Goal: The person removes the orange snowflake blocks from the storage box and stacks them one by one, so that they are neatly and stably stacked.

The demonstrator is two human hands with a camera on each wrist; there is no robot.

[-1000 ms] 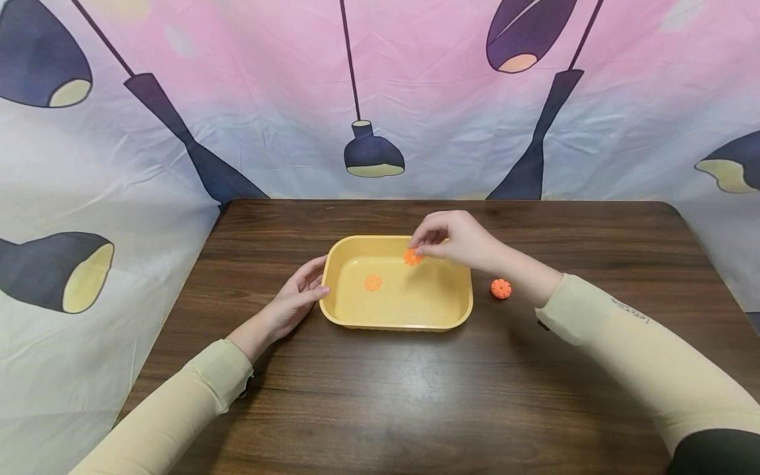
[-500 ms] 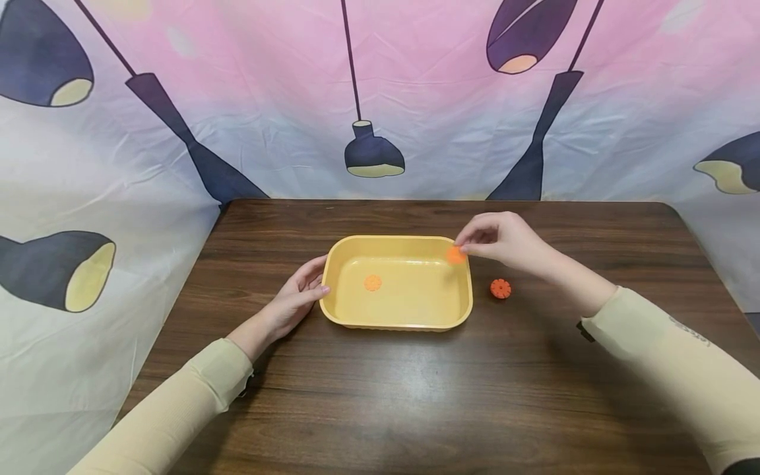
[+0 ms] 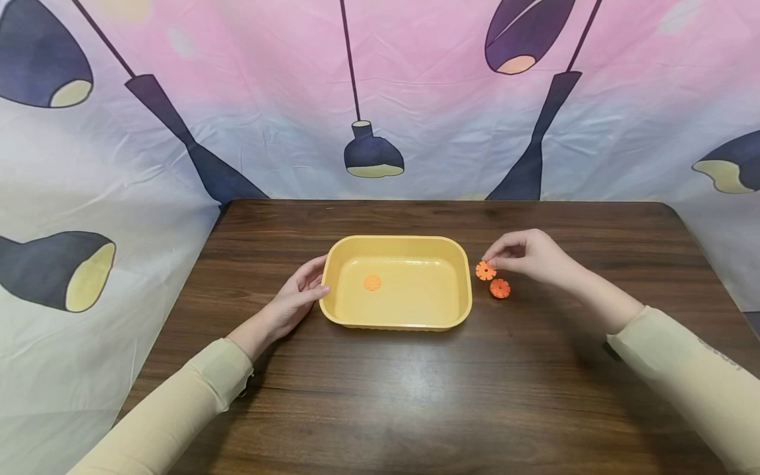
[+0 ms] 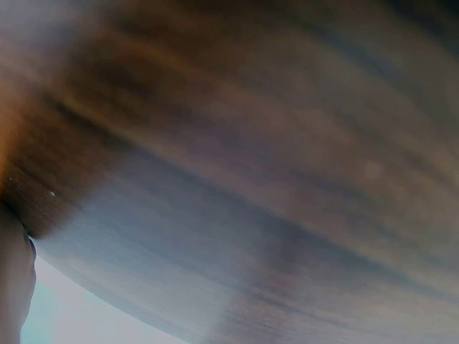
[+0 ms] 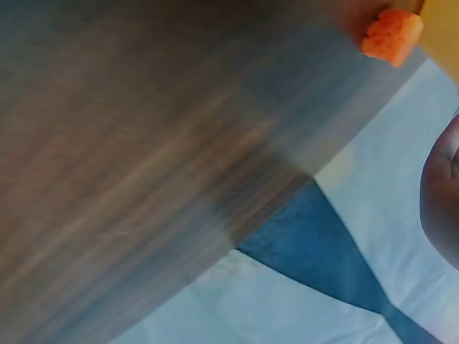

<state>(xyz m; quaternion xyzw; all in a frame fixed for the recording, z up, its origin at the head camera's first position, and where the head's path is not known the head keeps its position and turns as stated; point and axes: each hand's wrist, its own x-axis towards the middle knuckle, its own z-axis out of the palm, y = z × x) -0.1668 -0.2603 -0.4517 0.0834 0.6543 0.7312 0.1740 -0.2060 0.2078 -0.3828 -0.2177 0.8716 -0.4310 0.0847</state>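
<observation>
A yellow rectangular plastic tray [image 3: 415, 326] stands on the table. At its left end my left hand [image 3: 293, 297] holds the wall, thumb at the rim and fingers along the outside. Inside lies one flat orange notched disc [image 3: 372, 283]. Right of the tray, my right hand [image 3: 537, 256] pinches another orange notched disc [image 3: 485, 270] between thumb and fingertips. Just below it on the table sits a darker orange notched piece [image 3: 500, 288], which looks like a small stack of discs [image 5: 392, 36] in the right wrist view. The left wrist view shows mostly blurred table and a bit of hand.
The dark wood-grain table [image 3: 380, 409] carries the tray and the orange pieces. Behind it hangs a printed cloth [image 3: 285, 132] with lamp shapes, down to the table's back edge.
My right hand has moved rightward from over the tray, with the disc in its fingers, to beside the orange piece on the table. The left hand and tray have stayed put.
</observation>
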